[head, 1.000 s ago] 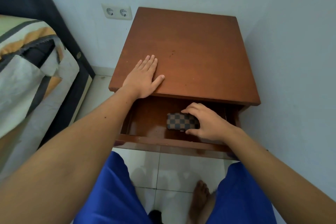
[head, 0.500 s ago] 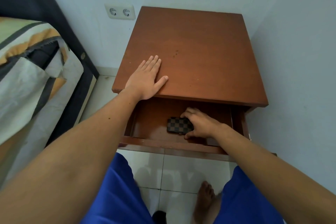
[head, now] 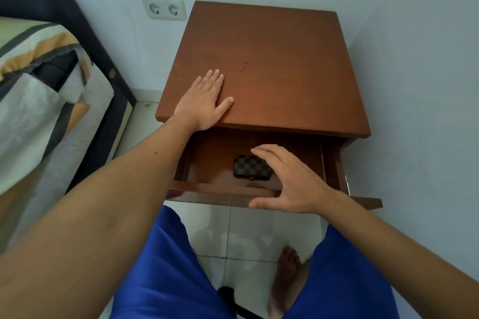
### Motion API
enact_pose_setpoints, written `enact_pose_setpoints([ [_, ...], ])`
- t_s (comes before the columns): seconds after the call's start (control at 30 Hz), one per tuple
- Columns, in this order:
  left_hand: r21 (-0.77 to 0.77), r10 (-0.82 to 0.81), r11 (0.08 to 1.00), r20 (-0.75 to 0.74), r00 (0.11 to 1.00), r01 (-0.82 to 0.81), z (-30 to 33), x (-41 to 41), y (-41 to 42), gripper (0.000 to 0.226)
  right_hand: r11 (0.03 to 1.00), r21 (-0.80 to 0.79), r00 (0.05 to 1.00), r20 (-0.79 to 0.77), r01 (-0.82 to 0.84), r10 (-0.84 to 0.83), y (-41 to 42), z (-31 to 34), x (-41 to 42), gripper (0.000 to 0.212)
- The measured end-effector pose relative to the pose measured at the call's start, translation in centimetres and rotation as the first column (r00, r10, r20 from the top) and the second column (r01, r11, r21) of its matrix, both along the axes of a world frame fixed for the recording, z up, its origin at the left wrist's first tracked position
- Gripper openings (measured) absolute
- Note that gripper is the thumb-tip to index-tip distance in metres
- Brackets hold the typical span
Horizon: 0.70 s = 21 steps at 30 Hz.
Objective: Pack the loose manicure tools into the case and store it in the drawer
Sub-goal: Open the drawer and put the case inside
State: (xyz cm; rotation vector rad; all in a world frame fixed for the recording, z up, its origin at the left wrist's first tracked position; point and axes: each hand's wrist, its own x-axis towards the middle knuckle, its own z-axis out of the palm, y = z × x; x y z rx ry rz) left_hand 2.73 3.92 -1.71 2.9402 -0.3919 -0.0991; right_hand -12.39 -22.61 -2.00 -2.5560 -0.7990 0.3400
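Note:
A small brown checkered manicure case (head: 250, 166) lies closed and flat on the floor of the open drawer (head: 223, 190) of a brown wooden nightstand (head: 272, 67). My right hand (head: 287, 182) hovers just right of the case, above the drawer's front edge, fingers spread and holding nothing. My left hand (head: 204, 102) rests palm down, fingers extended, on the nightstand's front left corner.
A bed with a striped cover (head: 39, 101) and dark frame stands to the left. A double wall socket (head: 163, 9) sits left of the nightstand. Walls close in behind and to the right. My bare foot (head: 286, 280) is on the white tiled floor below the drawer.
My right hand has let go of the case and lifted back toward the drawer's front, fingers now spread. The case stays in the drawer. My left hand has not moved.

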Motion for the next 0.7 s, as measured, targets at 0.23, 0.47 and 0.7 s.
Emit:
enact_pose_setpoints([
  [0.23,0.001,-0.009,1.0,0.005,1.0,0.009,-0.2,-0.1,0.1,0.079,0.988,-0.142,0.946,0.323,0.06,-0.012,0.5,-0.9,0.9,0.127],
  [0.47,0.011,-0.009,1.0,-0.007,1.0,0.009,-0.4,0.2,0.2,0.081,0.934,-0.302,0.914,0.401,0.191,-0.057,0.4,-0.7,5.5,0.137],
  [0.7,-0.002,-0.035,0.999,0.004,0.999,0.035,-0.5,0.3,0.3,0.079,0.925,-0.206,0.845,0.505,0.319,-0.179,0.5,-2.3,7.3,0.102],
])
